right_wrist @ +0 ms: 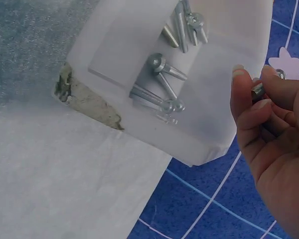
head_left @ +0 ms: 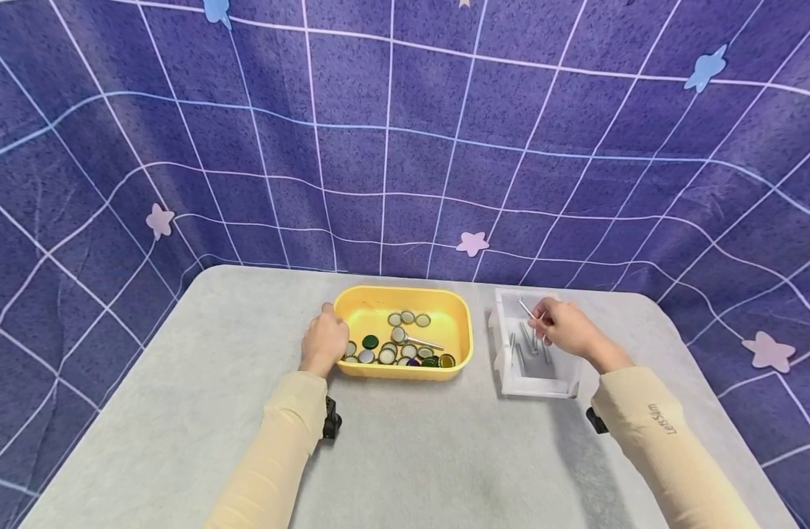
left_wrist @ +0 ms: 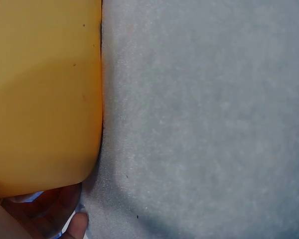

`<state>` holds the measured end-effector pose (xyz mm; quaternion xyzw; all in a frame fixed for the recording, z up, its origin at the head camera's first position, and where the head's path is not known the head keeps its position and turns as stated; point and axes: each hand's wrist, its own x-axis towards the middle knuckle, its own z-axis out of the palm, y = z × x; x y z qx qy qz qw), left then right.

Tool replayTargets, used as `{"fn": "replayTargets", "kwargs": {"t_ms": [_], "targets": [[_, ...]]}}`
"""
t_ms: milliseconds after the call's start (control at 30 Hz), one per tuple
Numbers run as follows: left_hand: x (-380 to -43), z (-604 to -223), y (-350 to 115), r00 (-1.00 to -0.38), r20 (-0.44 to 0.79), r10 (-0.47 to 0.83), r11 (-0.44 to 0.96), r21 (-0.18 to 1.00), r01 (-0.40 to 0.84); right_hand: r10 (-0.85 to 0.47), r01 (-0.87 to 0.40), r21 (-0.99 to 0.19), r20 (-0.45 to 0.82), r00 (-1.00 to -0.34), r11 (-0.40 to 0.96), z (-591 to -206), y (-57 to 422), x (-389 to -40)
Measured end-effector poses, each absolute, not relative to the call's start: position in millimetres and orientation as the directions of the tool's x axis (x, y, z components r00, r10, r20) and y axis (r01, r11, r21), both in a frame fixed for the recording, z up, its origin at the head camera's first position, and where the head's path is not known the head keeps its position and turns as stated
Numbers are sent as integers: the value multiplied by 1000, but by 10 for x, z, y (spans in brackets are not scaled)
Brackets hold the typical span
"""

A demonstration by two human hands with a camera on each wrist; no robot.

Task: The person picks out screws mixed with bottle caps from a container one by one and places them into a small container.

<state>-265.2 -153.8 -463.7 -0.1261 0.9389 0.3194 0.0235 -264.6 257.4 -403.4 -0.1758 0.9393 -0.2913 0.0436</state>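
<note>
At the left end of the yellow tub (head_left: 405, 373), my left hand (head_left: 325, 340) grips its side; the left wrist view shows fingers curled at the corner. Bottle caps (head_left: 387, 356) lie in the tub, mostly pale side up, with a silver bolt (head_left: 426, 343) among them. My right hand (head_left: 563, 327) pinches another silver bolt (head_left: 526, 306) between thumb and fingers, above the translucent white bin (head_left: 540, 388). Several more bolts (right_wrist: 170, 84) with rounded heads lie inside that bin. In the right wrist view, fingers hide much of the held bolt (right_wrist: 258, 92).
Both containers stand side by side on a grey table (head_left: 431, 455), toward its back edge. A purple-blue curtain (head_left: 352, 162) with a grid and stars hangs behind and around the table. One lower corner of the bin has a dirty tan patch (right_wrist: 92, 102).
</note>
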Motion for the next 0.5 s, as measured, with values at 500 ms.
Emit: {"fn": "replayTargets", "kwargs": {"t_ms": [500], "targets": [[-2652, -4641, -1539, -966, -129, -223, 762, 596, -255, -377, -415, -291, 178, -909, 862, -3954, 2376, -2703]]}}
